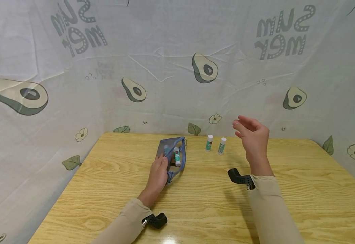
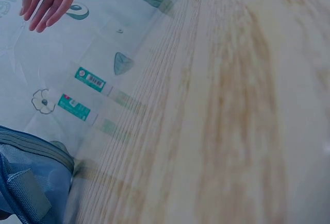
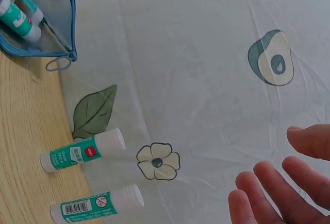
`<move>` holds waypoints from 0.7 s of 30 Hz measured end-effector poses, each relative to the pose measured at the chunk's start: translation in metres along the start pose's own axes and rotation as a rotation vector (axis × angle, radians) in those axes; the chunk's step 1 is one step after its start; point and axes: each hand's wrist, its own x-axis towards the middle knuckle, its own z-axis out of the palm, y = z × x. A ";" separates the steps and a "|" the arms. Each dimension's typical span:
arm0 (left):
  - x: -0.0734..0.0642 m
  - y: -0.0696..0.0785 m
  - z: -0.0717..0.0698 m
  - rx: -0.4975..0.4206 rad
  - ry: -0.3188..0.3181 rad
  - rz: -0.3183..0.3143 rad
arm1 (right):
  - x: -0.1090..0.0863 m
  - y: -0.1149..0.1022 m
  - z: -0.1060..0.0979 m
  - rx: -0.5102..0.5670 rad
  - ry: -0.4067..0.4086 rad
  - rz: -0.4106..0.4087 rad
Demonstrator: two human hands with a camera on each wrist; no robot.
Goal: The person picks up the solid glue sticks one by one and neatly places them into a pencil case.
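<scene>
A blue mesh zipper pouch [image 1: 162,146] lies on the table, its mouth gaping to the right. My left hand [image 1: 157,173] grips the near left side of it, thumb at the opening. Inside, a green-and-white glue stick [image 1: 177,157] shows at the mouth, with another glue stick [image 3: 25,0] beside it. Right of the pouch stand two upright glue sticks [image 1: 209,143] [image 1: 222,146] with white caps. My right hand [image 1: 256,140] is raised in the air to the right of them, fingers loosely bent, holding nothing.
The wooden table [image 1: 104,189] meets a white cloth backdrop [image 1: 171,101] with avocado and leaf prints just behind the glue sticks. A black wrist mount [image 1: 239,178] sticks out from the right sleeve, and another wrist mount [image 1: 156,221] from the left.
</scene>
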 end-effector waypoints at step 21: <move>-0.002 0.001 0.000 -0.005 0.005 0.003 | 0.004 0.036 0.006 -0.197 -0.039 0.076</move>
